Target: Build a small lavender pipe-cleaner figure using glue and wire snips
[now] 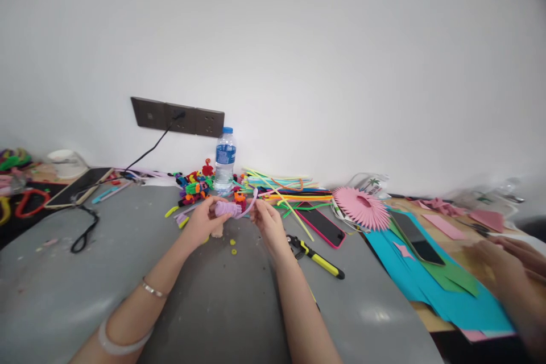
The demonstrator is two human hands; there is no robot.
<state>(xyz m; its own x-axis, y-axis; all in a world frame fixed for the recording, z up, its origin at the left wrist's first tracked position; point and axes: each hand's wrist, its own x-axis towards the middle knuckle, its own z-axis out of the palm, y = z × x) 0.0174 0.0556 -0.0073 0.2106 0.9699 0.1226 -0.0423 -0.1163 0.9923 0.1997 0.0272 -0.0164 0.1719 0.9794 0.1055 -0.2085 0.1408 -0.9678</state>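
Left hand (203, 220) pinches the lilac coil (227, 209); right hand (267, 220), at its three o'clock, seemingly grips its tail (252, 200). The coil looks light and bendy, best held mid-coil.

On my screen I see a pale lilac pipe-cleaner coil (228, 209) over the plain grey desk (213, 301), and some small yellow bits (232, 251) lie on the grey. Behind it the water bottle (224, 160) has a blue cap and a blue label, the pile of pipe cleaners (290, 187) shows yellow, green, orange, pink and black, and the wall socket (177, 116) is dark brown on a white wall (341, 68). To the right I note pliers (318, 257) in yellow and black, a black phone (322, 226) in a pink case, a pink pleated paper fan (360, 206), a turquoise paper sheet (396, 273) and a green paper sheet (463, 281).
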